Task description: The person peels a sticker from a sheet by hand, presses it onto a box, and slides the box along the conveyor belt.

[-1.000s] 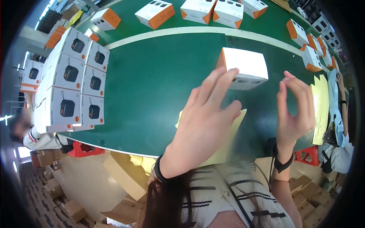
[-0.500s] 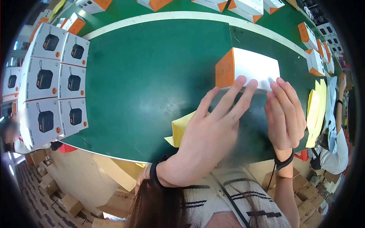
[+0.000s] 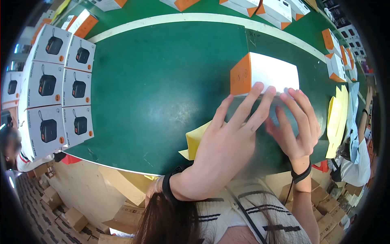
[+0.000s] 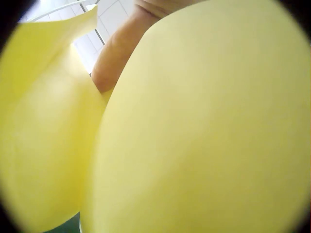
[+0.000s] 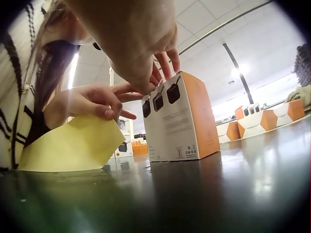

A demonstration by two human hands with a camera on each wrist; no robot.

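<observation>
A white and orange product box (image 3: 274, 72) stands on the green table in front of both hands. In the right wrist view, dark gadgets are printed on the box's white side (image 5: 172, 121). My left hand (image 3: 227, 150) holds a yellow sheet (image 5: 73, 145) under the palm, the thumb at its upper edge, while its outstretched fingertips touch the box's near top edge. That sheet (image 4: 204, 116) fills most of the left wrist view. With fingers spread and slightly bent, my right hand (image 3: 298, 128) rests its fingertips along the same edge, near the right corner.
Stacked boxes (image 3: 44, 87) with gadget pictures stand at the table's left. More orange and white boxes (image 3: 272, 12) lie beyond the pale strip (image 3: 183, 17) and at the right. Yellow sheets (image 3: 336, 122) lie at the right edge; cardboard cartons (image 3: 130, 219) sit on the floor.
Both hands have come to the box's near top edge, the right hand from off to the right. Over the last half second its fingers have spread and shifted slightly left.
</observation>
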